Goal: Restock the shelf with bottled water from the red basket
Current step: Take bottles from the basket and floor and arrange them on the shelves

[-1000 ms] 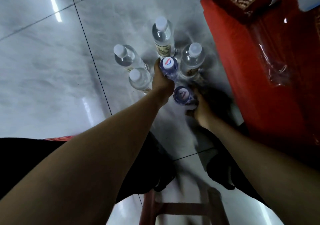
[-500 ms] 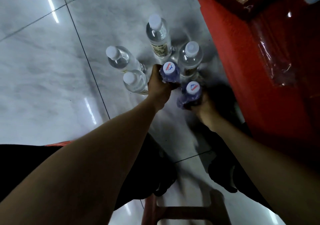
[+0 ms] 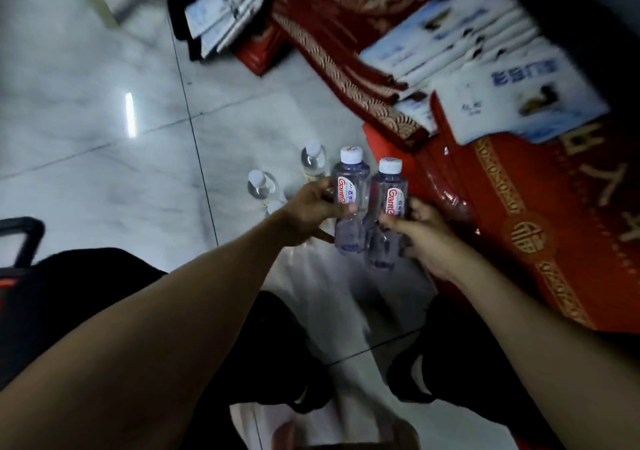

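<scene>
**Two bottles in hand, more on the floor**

The frame is smeared with motion, so the print on the red boxes (image 3: 540, 227) at right and the white cartons (image 3: 512, 99) far right can't be read. A third clear bottle on the floor is nearly hidden behind the left wrist. The left hand (image 3: 311, 212) is wrapped around the left purple bottle (image 3: 349, 203); the right hand (image 3: 420, 231) is closed on the right purple bottle (image 3: 388, 214). Both bottles stand upright, side by side, just about touching, white caps up. Just beyond the left hand, two clear bottles (image 3: 313, 160) stand on the grey tiled floor (image 3: 104, 158). A dark handle (image 3: 20, 238) is cut off at the left edge.
</scene>
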{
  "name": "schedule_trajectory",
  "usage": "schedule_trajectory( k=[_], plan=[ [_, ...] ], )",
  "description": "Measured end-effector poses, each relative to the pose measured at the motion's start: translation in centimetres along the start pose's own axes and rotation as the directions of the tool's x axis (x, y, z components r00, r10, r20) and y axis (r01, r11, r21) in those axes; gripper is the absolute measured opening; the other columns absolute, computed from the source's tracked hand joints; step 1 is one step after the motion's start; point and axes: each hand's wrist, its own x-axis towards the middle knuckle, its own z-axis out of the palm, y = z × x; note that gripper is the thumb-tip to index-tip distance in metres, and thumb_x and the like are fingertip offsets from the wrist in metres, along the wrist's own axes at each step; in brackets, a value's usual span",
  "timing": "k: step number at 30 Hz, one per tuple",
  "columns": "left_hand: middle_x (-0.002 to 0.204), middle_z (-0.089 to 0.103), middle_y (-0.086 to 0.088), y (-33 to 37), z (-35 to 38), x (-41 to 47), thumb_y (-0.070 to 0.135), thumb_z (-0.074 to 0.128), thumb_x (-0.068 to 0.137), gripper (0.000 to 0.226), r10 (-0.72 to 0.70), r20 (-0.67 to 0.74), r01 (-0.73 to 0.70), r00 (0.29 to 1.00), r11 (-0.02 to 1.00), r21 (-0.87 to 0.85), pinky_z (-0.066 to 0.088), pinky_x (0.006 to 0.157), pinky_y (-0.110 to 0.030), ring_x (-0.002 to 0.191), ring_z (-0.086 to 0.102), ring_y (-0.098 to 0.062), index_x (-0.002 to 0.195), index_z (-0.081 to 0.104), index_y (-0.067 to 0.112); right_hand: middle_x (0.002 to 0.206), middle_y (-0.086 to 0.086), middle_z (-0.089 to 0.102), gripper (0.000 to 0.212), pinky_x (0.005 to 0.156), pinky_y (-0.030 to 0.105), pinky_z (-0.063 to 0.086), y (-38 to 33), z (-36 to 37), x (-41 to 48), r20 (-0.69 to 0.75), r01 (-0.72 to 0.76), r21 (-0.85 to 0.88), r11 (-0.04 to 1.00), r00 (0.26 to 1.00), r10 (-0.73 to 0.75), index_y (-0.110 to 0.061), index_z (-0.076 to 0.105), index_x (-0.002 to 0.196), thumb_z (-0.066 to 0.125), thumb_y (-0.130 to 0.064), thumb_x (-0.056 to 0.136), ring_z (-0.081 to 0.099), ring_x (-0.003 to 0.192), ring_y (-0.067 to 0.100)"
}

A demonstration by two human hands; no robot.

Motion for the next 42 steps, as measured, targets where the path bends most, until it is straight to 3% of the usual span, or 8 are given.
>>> schedule_trajectory(
  k=[5,15,21,24,28,31,35,42],
  plan=[
    [0.098,0.067,-0.002,7.0,0.8,-4.6,0.003,0.077,0.078,0.052,0.099,0.029,-0.1,0.995,0.994,0.046,0.059,0.073,-0.051,0.094,0.069,-0.021,0.123,0.059,0.022,0.094,-0.015,0.073,0.035,0.058,0.025,0.053,-7.3,0.5,-6.5,-0.072,0.223,0.024,0.974,0.973,-0.221,-0.025,0.06,0.113,0.072,-0.011,0.084,0.071,0.081,0.004],
    [0.111,0.067,-0.025,24.5,5.1,-13.7,0.021,0.088,0.059,0.058,0.456,0.065,-0.461,0.887,0.88,0.117,0.05,0.075,-0.07,0.093,0.065,-0.038,0.113,0.068,0.025,0.098,-0.001,0.075,0.037,0.087,0.049,0.056,-23.1,-0.1,-19.8,-0.287,0.555,-0.211,0.804,0.751,-0.594,-0.023,0.065,0.1,0.086,-0.026,0.069,0.072,0.093,0.022],
    [0.087,0.068,-0.014,36.8,8.0,-18.5,0.009,0.087,0.062,0.045,0.647,0.15,-0.662,0.748,0.743,0.096,0.049,0.068,-0.033,0.077,0.062,-0.026,0.104,0.073,0.02,0.097,-0.003,0.075,0.056,0.089,0.047,0.056,-33.4,-1.3,-27.6,-0.354,0.662,-0.332,0.672,0.573,-0.74,-0.021,0.064,0.104,0.085,-0.046,0.058,0.072,0.091,0.016],
    [0.087,0.075,-0.005,42.6,9.3,-20.0,0.02,0.094,0.045,0.075,0.709,0.199,-0.733,0.676,0.675,0.087,0.057,0.068,-0.032,0.074,0.07,-0.016,0.115,0.069,0.009,0.094,-0.002,0.075,0.049,0.086,0.048,0.056,-38.0,-2.4,-30.5,-0.354,0.698,-0.405,0.59,0.476,-0.805,-0.022,0.064,0.102,0.085,-0.041,0.063,0.072,0.087,0.015],
    [0.107,0.072,-0.016,48.3,10.9,-20.4,0.019,0.092,0.055,0.061,0.764,0.257,-0.798,0.591,0.601,0.049,0.056,0.079,-0.045,0.093,0.068,-0.026,0.112,0.072,0.019,0.082,-0.024,0.063,0.029,0.069,0.011,0.049,-42.5,-3.9,-34.0,-0.354,0.711,-0.461,0.531,0.402,-0.845,-0.034,0.058,0.093,0.082,-0.032,0.076,0.06,0.071,-0.013],
    [0.106,0.072,-0.013,50.5,12.5,-20.6,0.006,0.078,0.075,0.044,0.756,0.315,-0.805,0.574,0.591,0.049,0.058,0.069,-0.044,0.093,0.069,-0.027,0.115,0.07,0.022,0.096,-0.023,0.06,0.047,0.066,0.01,0.038,-43.6,-5.2,-35.6,-0.359,0.722,-0.497,0.481,0.334,-0.872,-0.027,0.056,0.116,0.079,-0.04,0.077,0.054,0.082,-0.01],
    [0.107,0.072,-0.012,50.9,14.5,-20.3,0.01,0.077,0.074,0.048,0.759,0.354,-0.819,0.547,0.573,0.036,0.058,0.074,-0.045,0.093,0.07,-0.027,0.12,0.066,0.021,0.091,-0.031,0.044,0.057,0.077,0.014,0.037,-43.4,-6.5,-36.6,-0.368,0.721,-0.504,0.476,0.319,-0.873,-0.027,0.048,0.129,0.076,-0.039,0.081,0.047,0.08,-0.009],
    [0.107,0.071,-0.016,46.4,16.5,-16.8,0.009,0.079,0.065,0.051,0.698,0.348,-0.753,0.626,0.656,0.038,0.058,0.059,-0.036,0.093,0.069,-0.027,0.113,0.069,0.023,0.09,-0.028,0.059,0.032,0.078,0.023,0.046,-38.1,-7.8,-34.0,-0.459,0.642,-0.519,0.564,0.348,-0.818,-0.036,0.053,0.099,0.078,-0.037,0.079,0.061,0.088,0.001]
  ],
)
